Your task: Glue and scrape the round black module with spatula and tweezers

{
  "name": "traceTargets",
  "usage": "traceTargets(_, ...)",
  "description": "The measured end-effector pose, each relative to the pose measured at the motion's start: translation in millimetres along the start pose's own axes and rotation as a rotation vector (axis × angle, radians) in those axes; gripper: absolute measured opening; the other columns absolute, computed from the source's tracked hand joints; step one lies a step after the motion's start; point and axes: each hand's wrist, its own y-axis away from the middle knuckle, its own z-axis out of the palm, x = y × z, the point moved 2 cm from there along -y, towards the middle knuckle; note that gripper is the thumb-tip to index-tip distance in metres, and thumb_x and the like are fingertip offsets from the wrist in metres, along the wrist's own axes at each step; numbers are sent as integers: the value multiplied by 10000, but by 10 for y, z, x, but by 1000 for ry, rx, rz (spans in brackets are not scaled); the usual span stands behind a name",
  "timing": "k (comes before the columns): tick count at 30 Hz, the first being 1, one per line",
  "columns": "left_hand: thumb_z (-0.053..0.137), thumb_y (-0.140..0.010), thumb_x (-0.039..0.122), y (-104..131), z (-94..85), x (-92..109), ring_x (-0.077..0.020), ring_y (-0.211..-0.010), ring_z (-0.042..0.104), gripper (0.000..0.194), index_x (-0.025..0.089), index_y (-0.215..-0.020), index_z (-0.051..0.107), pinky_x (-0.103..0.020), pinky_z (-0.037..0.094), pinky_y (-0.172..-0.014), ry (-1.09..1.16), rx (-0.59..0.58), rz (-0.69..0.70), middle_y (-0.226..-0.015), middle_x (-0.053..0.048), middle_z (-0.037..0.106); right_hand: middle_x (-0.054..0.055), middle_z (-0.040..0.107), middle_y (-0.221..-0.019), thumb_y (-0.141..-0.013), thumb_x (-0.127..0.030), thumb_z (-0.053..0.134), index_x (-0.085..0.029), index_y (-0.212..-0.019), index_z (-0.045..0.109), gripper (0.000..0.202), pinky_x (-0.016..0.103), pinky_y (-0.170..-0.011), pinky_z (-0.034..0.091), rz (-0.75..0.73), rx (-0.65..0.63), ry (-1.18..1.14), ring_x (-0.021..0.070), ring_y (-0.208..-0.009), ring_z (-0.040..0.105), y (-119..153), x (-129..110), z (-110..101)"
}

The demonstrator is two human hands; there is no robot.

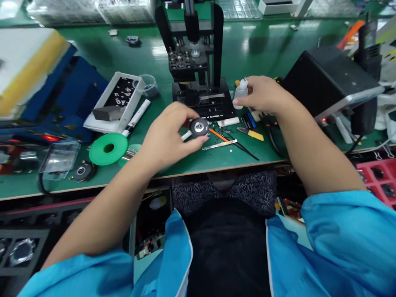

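Between the thumb and fingers of my left hand point(168, 136) is a round black part point(199, 127) with a pale label at its centre, held above the bench. My right hand point(262, 95) grips a small translucent squeeze bottle point(240, 94), upright, at the right side of the black press point(198, 66). Below the hands lie black tweezers point(247, 152), an orange stick point(218, 134), a flat metal strip point(220, 144) and a yellow-handled blade point(252, 134). A white block point(228, 122) and a small blue box point(248, 120) rest near the press base.
On the left are a green spool point(108, 148), a white tray point(116, 99) of small parts, a marker point(137, 115), a clear cup point(147, 86) and another round black part point(84, 170). A blue machine point(83, 82) stands far left, a black box unit point(331, 82) right.
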Motion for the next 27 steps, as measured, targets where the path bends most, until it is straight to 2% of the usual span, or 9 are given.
traceTargets(2,836,-857,255,-248,117,-31,-246,-1015,734,326,261,-1158,709,-443,637,-913,22,-37,-49,-1128,-55,771,81,830,-1017,-885,-362,972,-271,-886,705,282,575,-1038,675,-20,-40,9,365,-1021,797,-119,-20,-10)
traceTargets(4,848,-865,243,-411,248,-53,-253,-987,728,319,254,-1137,682,-438,617,-898,14,-50,-102,-1115,-66,772,80,827,-994,-883,-341,956,-271,-889,708,257,570,-1050,667,-67,-37,24,374,-1047,798,-171,-71,-27)
traceTargets(6,843,-890,241,-471,359,-74,-241,-935,707,301,245,-1137,671,-436,610,-895,-1,-21,-155,-1114,-65,771,85,853,-1058,-900,-347,940,-278,-978,741,225,571,-1067,660,-124,24,38,381,-1081,798,-158,-145,-47)
traceTargets(9,835,-906,254,-423,438,-117,-222,-870,667,290,241,-1148,676,-423,616,-869,31,28,-181,-1089,-57,767,79,876,-1204,-953,-335,900,-299,-1193,776,273,532,-1043,649,-215,111,27,362,-1102,799,-48,-234,-41)
traceTargets(12,839,-912,274,-338,410,-168,-219,-849,657,303,243,-1177,695,-417,619,-843,50,68,-170,-1083,-61,766,45,881,-1191,-934,-292,907,-308,-1251,797,336,491,-1010,638,-348,52,68,335,-1081,793,86,-241,27)
traceTargets(16,864,-889,241,-288,345,-199,-217,-838,638,355,261,-1203,701,-408,610,-816,-11,79,-199,-1047,-46,739,65,868,-1244,-975,-275,838,-309,-1259,828,287,535,-1071,629,-505,26,173,369,-1181,788,188,-190,67)
traceTargets(22,876,-887,243,-283,336,-164,-207,-795,582,332,257,-1163,694,-400,596,-783,-35,55,-231,-969,-28,678,110,797,-1186,-1038,-239,776,-365,-1319,901,332,561,-1083,613,-543,107,291,383,-1150,730,244,-259,-6)
traceTargets(27,904,-864,248,-297,322,-163,-211,-783,581,356,254,-1147,687,-408,576,-766,-43,27,-275,-949,-19,646,116,789,-1255,-1095,-277,734,-393,-1374,904,347,599,-1094,601,-538,159,317,405,-1187,715,292,-315,-8)
